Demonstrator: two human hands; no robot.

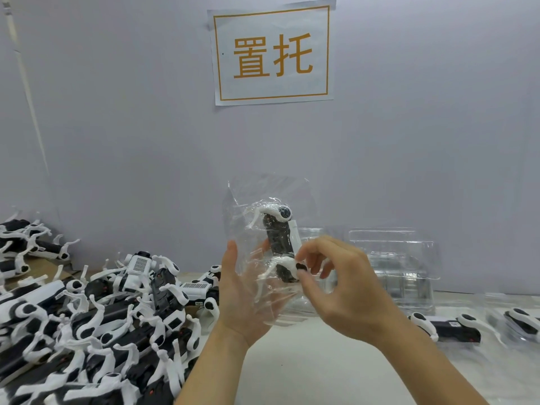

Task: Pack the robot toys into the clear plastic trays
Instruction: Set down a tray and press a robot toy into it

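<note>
The left hand (244, 290) lies flat and open-fingered under a crinkled clear plastic bag (263, 244). The right hand (342, 285) pinches the lower end of the black-and-white robot toy (279, 244) inside it, held upright. Better, I'd judge, to grip the body than the thin white legs. Left of the bag sprawls a heap of loose black-and-white robot toys (96, 323). Behind the bag waits the stack of clear plastic trays (403, 264).
</note>
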